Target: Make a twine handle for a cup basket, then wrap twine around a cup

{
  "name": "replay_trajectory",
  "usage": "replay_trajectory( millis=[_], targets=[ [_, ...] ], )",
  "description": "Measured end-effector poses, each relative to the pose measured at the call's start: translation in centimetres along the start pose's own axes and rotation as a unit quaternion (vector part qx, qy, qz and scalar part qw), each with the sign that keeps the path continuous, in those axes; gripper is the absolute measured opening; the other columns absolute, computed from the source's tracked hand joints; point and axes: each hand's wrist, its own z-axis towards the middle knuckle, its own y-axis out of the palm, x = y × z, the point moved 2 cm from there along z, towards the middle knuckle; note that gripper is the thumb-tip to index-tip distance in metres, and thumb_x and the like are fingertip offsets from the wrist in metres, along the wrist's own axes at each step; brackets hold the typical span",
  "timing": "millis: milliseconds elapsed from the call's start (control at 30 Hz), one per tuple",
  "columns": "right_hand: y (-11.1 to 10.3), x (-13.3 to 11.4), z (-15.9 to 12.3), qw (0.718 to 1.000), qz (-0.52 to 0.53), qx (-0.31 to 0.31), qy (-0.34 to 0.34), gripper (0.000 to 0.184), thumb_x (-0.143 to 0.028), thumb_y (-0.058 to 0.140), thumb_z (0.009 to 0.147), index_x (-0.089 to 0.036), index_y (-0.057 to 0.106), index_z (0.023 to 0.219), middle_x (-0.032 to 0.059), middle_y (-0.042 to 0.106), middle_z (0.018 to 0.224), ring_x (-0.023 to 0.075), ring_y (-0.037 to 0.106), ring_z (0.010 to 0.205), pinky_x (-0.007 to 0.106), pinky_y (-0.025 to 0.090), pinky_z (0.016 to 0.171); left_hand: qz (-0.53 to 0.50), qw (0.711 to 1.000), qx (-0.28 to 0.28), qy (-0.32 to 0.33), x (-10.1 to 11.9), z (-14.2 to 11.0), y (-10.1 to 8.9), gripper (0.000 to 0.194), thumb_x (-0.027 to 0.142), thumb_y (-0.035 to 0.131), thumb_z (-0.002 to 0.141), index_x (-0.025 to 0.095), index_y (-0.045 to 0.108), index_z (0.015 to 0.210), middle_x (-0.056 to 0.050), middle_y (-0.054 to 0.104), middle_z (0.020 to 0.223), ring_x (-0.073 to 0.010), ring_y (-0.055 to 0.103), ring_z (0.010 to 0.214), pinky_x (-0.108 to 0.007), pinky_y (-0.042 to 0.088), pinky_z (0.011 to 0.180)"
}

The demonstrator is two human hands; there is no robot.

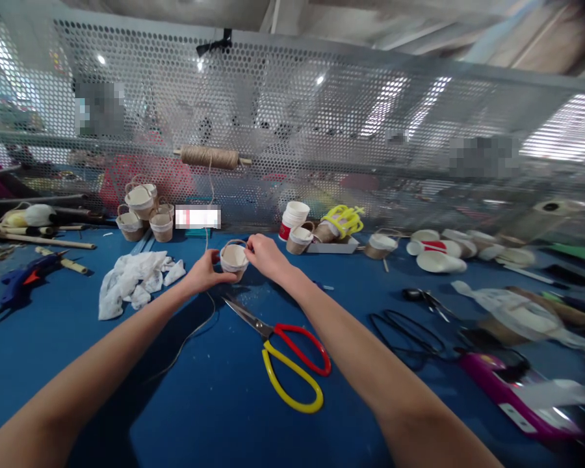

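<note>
Watching from here, the little cup is near the middle of the blue surface, pale band round its rim and a looped handle over the top. Left hand is curled round one side, right hand is pinching the rim about where the handle comes down. I'd call this one nearly done, maybe just that handle end to settle. Scissors lie at 5 o'clock from it, a few finished-looking handled cups cluster at 10, twine spool hangs at 11. Stacked white cups at 2 and loose ones lying at 3 show no handles that I can see, so probably plenty left imo
</note>
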Motion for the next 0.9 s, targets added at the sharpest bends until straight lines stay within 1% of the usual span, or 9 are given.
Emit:
replay_trajectory(
  millis=[100, 200, 300, 433, 533, 600, 667, 733, 900],
  targets=[
    [-0.2, -0.2, -0.3, 1.000, 0.016, 0.009, 0.001, 0.010, -0.019, 0.051, 0.083, -0.011, 0.058, 0.082, 0.0057, 0.060, 0.088, 0.0148, 0.057, 0.080, 0.032, 0.045, 0.073, -0.042, 0.999, -0.010, -0.006, -0.7, -0.3, 1.8, 0.068, 0.030, 0.076, 0.050, 0.013, 0.044, 0.107, -0.013, 0.058, 0.104, -0.0269, 0.055, 0.098, -0.041, 0.042, 0.084],
    [-0.8, -0.5, -0.9, 0.999, 0.040, 0.019, -0.004, 0.009, -0.012, 0.051, 0.079, -0.011, 0.058, 0.073, 0.0092, 0.060, 0.081, 0.0157, 0.056, 0.075, 0.028, 0.042, 0.069, -0.088, 0.996, -0.035, -0.002, 0.0, -0.4, 2.2, 0.069, 0.028, 0.074, 0.053, 0.013, 0.041, 0.112, -0.013, 0.056, 0.108, -0.0269, 0.053, 0.101, -0.041, 0.039, 0.087],
    [-2.1, -0.9, -2.3, 0.996, 0.076, 0.029, -0.022, 0.008, -0.015, 0.054, 0.078, -0.012, 0.057, 0.071, 0.0077, 0.060, 0.077, 0.0149, 0.055, 0.072, 0.026, 0.041, 0.067, -0.139, 0.985, -0.101, 0.011, 1.8, -1.4, 0.8, 0.067, 0.027, 0.071, 0.057, 0.012, 0.040, 0.115, -0.013, 0.057, 0.107, -0.0245, 0.054, 0.098, -0.038, 0.041, 0.085],
    [-5.0, -1.6, -4.9, 0.985, 0.159, 0.021, -0.061, 0.018, -0.031, 0.051, 0.082, -0.015, 0.056, 0.077, 0.0021, 0.059, 0.071, 0.0108, 0.055, 0.063, 0.023, 0.043, 0.060, -0.183, 0.964, -0.191, 0.027, 4.8, -4.1, -2.1, 0.063, 0.027, 0.070, 0.060, 0.013, 0.044, 0.116, -0.010, 0.059, 0.104, -0.0226, 0.055, 0.095, -0.037, 0.041, 0.085],
    [-7.0, -2.2, -6.7, 0.930, 0.359, -0.026, -0.072, 0.024, -0.035, 0.044, 0.085, -0.014, 0.055, 0.085, 0.0015, 0.059, 0.067, 0.0105, 0.055, 0.060, 0.023, 0.045, 0.057, -0.242, 0.920, -0.306, 0.048, 7.0, -6.8, -3.1, 0.059, 0.028, 0.070, 0.062, 0.015, 0.046, 0.115, -0.009, 0.058, 0.104, -0.0221, 0.053, 0.096, -0.036, 0.040, 0.085],
    [-7.8, -2.9, -7.7, 0.904, 0.410, -0.070, -0.095, 0.024, -0.035, 0.051, 0.081, -0.014, 0.056, 0.090, 0.0037, 0.061, 0.077, 0.0115, 0.057, 0.068, 0.024, 0.047, 0.062, -0.279, 0.882, -0.374, 0.058, 8.4, -8.4, -3.2, 0.057, 0.030, 0.070, 0.063, 0.015, 0.047, 0.113, -0.008, 0.059, 0.098, -0.0213, 0.055, 0.090, -0.036, 0.041, 0.081],
    [-8.2, -3.7, -8.6, 0.893, 0.419, -0.120, -0.114, 0.024, -0.034, 0.056, 0.078, -0.014, 0.058, 0.092, 0.0043, 0.062, 0.082, 0.0119, 0.057, 0.071, 0.025, 0.047, 0.064, -0.304, 0.855, -0.416, 0.050, 9.5, -9.7, -3.1, 0.057, 0.030, 0.071, 0.061, 0.017, 0.049, 0.112, -0.007, 0.060, 0.098, -0.0217, 0.056, 0.089, -0.035, 0.043, 0.080],
    [-8.4, -4.5, -9.5, 0.893, 0.411, -0.137, -0.121, 0.023, -0.033, 0.057, 0.078, -0.014, 0.059, 0.091, 0.0036, 0.062, 0.079, 0.0115, 0.057, 0.069, 0.024, 0.048, 0.061, -0.309, 0.840, -0.445, 0.037, 10.1, -10.6, -3.0, 0.052, 0.029, 0.071, 0.060, 0.019, 0.052, 0.108, -0.007, 0.061, 0.097, -0.0220, 0.057, 0.088, -0.033, 0.044, 0.079],
    [-9.2, -5.6, -11.5, 0.926, 0.342, -0.062, -0.146, 0.014, -0.026, 0.054, 0.080, -0.016, 0.061, 0.087, 0.0013, 0.063, 0.074, 0.0099, 0.056, 0.063, 0.021, 0.046, 0.054, -0.335, 0.816, -0.471, 0.019, 10.4, -12.1, -2.7, 0.052, 0.034, 0.072, 0.058, 0.020, 0.056, 0.105, -0.006, 0.064, 0.093, -0.0220, 0.059, 0.086, -0.033, 0.047, 0.078]
  ],
)
